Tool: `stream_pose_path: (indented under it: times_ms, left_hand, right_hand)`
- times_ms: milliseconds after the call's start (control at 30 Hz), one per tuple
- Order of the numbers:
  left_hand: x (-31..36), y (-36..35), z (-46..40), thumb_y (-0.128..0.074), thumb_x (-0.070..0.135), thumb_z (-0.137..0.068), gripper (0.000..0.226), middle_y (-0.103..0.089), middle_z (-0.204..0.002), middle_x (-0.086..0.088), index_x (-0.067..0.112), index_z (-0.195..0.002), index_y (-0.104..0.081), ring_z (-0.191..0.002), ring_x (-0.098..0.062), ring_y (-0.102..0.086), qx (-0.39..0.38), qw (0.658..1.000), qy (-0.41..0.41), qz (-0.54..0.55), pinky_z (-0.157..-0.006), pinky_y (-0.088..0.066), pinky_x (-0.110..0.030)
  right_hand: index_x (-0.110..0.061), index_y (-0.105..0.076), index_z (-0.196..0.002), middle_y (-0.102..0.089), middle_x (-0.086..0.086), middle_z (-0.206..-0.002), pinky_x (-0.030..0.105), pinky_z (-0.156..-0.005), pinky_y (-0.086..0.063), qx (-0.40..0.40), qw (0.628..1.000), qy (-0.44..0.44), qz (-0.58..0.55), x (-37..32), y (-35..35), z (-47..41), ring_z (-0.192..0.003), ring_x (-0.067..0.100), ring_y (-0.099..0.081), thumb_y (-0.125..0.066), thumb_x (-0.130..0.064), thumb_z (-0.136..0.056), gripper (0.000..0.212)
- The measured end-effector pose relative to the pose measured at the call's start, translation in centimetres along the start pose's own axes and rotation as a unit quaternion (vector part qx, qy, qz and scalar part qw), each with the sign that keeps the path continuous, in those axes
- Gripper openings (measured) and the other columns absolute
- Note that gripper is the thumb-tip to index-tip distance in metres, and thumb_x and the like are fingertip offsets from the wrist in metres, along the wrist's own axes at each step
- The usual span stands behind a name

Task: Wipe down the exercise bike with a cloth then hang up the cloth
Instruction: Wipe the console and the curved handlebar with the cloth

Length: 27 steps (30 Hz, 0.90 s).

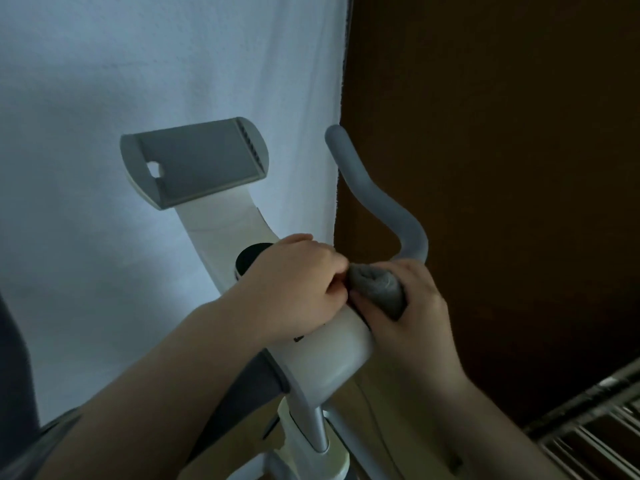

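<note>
While both hands (349, 292) grip the grey cloth (379, 289) on the bike (332, 355), a white sheet (173, 64) hangs behind; dark wall (502, 133) right.

Grey cloth (379, 287) bunched against white exercise bike (329, 355) handlebar base

Ahead of me: pale white curtain (156, 81), softly backlit
To my right: dark brown wall (502, 150)
Lower right corner: metal rack (595, 420) with thin bars
Light: dim, bluish

A white towel (166, 64) is hanging behind, filling the upper left. A dark brown wall (502, 133) is adjoining it. A metal wire rack (595, 424) is showing at lower right.
</note>
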<state>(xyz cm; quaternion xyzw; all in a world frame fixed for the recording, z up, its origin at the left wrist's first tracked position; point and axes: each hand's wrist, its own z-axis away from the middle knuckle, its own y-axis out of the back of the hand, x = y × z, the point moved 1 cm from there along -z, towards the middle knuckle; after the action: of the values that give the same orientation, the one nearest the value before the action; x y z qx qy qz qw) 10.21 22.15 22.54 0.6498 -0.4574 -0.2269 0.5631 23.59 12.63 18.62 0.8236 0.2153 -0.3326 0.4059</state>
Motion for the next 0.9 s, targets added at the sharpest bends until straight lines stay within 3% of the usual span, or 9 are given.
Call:
stream_pose_path:
  times_ms: [67, 133, 200, 300, 367, 500, 667, 767, 900]
  left_hand:
    - [-0.1, 0.1, 0.0, -0.044, 0.033, -0.091, 0.022, -0.061, -0.081, 0.010, 0.027, -0.089, -0.064, -0.078, -0.006, -0.053, 0.006, 1.000, 0.003, 0.003, -0.080, -0.041, -0.016]
    - [-0.2, 0.2, -0.1, -0.045, 0.034, -0.092, 0.021, -0.063, -0.089, 0.012, 0.031, -0.095, -0.066, -0.084, -0.004, -0.054, 0.001, 1.000, 0.000, 0.007, -0.064, -0.032, -0.008]
    - [-0.3, 0.2, 0.0, -0.045, 0.035, -0.093, 0.020, -0.063, -0.091, 0.014, 0.033, -0.097, -0.065, -0.085, -0.003, -0.053, 0.001, 1.000, -0.006, 0.012, -0.065, -0.032, -0.006]
    - [-0.3, 0.2, 0.1, -0.042, 0.038, -0.092, 0.024, -0.061, -0.086, 0.013, 0.031, -0.093, -0.065, -0.085, -0.005, -0.053, 0.004, 1.000, -0.005, -0.003, -0.075, -0.046, -0.019]
    - [-0.2, 0.2, 0.1, -0.044, 0.038, -0.092, 0.023, -0.062, -0.088, 0.014, 0.032, -0.094, -0.066, -0.085, -0.004, -0.053, 0.005, 1.000, -0.004, -0.002, -0.066, -0.040, -0.012]
    - [0.1, 0.4, 0.0, -0.046, 0.036, -0.092, 0.020, -0.062, -0.088, 0.017, 0.034, -0.095, -0.066, -0.083, -0.001, -0.054, -0.001, 1.000, 0.005, 0.006, -0.059, -0.030, -0.007]
    - [0.3, 0.0, 0.1, -0.045, 0.037, -0.090, 0.021, -0.061, -0.084, 0.014, 0.031, -0.093, -0.065, -0.080, -0.005, -0.054, 0.007, 1.000, 0.009, 0.002, -0.062, -0.037, -0.012]
    - [0.5, -0.2, -0.1, -0.052, 0.032, -0.091, 0.016, -0.066, -0.092, 0.016, 0.032, -0.100, -0.066, -0.081, -0.003, -0.057, 0.002, 1.000, 0.004, 0.027, -0.067, -0.040, -0.011]
    - [0.6, -0.5, -0.2, -0.049, 0.034, -0.092, 0.016, -0.064, -0.086, 0.013, 0.028, -0.097, -0.064, -0.079, -0.004, -0.054, 0.011, 1.000, -0.010, 0.011, -0.068, -0.039, -0.013]
  right_hand:
    - [-0.023, -0.067, -0.106, -0.056, -0.014, -0.102, 0.021, -0.084, -0.050, -0.051, 0.998, 0.007, 0.048, 0.6, 1.5, -1.3, -0.097, 0.002, -0.055, -0.072, -0.029, -0.078, 0.028]
    - [-0.023, -0.065, -0.107, -0.056, -0.011, -0.103, 0.032, -0.086, -0.053, -0.016, 0.995, -0.004, 0.101, 1.5, 2.6, -2.6, -0.098, 0.007, -0.055, -0.068, -0.035, -0.078, 0.031]
    - [-0.023, -0.064, -0.106, -0.055, -0.011, -0.104, 0.035, -0.085, -0.054, 0.031, 0.995, -0.033, 0.087, 1.6, 1.9, -1.7, -0.098, 0.006, -0.055, -0.066, -0.036, -0.078, 0.030]
    - [-0.022, -0.067, -0.104, -0.055, -0.013, -0.102, 0.028, -0.082, -0.053, 0.028, 1.000, -0.001, 0.008, 0.4, 0.1, 0.7, -0.096, 0.004, -0.056, -0.068, -0.033, -0.080, 0.026]
    - [-0.022, -0.067, -0.101, -0.056, -0.012, -0.100, 0.030, -0.081, -0.052, 0.040, 0.998, 0.023, 0.030, 1.2, 0.5, 0.1, -0.096, 0.007, -0.056, -0.067, -0.036, -0.080, 0.025]
    - [-0.024, -0.061, -0.103, -0.056, -0.008, -0.103, 0.039, -0.083, -0.054, 0.152, 0.987, -0.057, -0.002, 2.1, 0.2, -0.3, -0.098, 0.011, -0.058, -0.071, -0.027, -0.080, 0.025]
    - [-0.025, -0.062, -0.102, -0.055, -0.010, -0.102, 0.034, -0.082, -0.052, 0.109, 0.993, 0.020, -0.041, 1.5, -0.3, 1.5, -0.096, 0.010, -0.058, -0.072, -0.014, -0.080, 0.027]
    - [-0.029, -0.056, -0.101, -0.054, -0.007, -0.103, 0.038, -0.083, -0.054, 0.167, 0.984, -0.040, -0.045, 2.8, 0.5, -0.2, -0.098, 0.007, -0.057, -0.071, -0.019, -0.081, 0.026]
    - [-0.027, -0.060, -0.100, -0.056, -0.004, -0.103, 0.016, -0.084, -0.047, 0.148, 0.982, -0.035, -0.111, 1.5, -1.7, 2.8, -0.097, 0.005, -0.058, -0.075, -0.005, -0.078, 0.035]
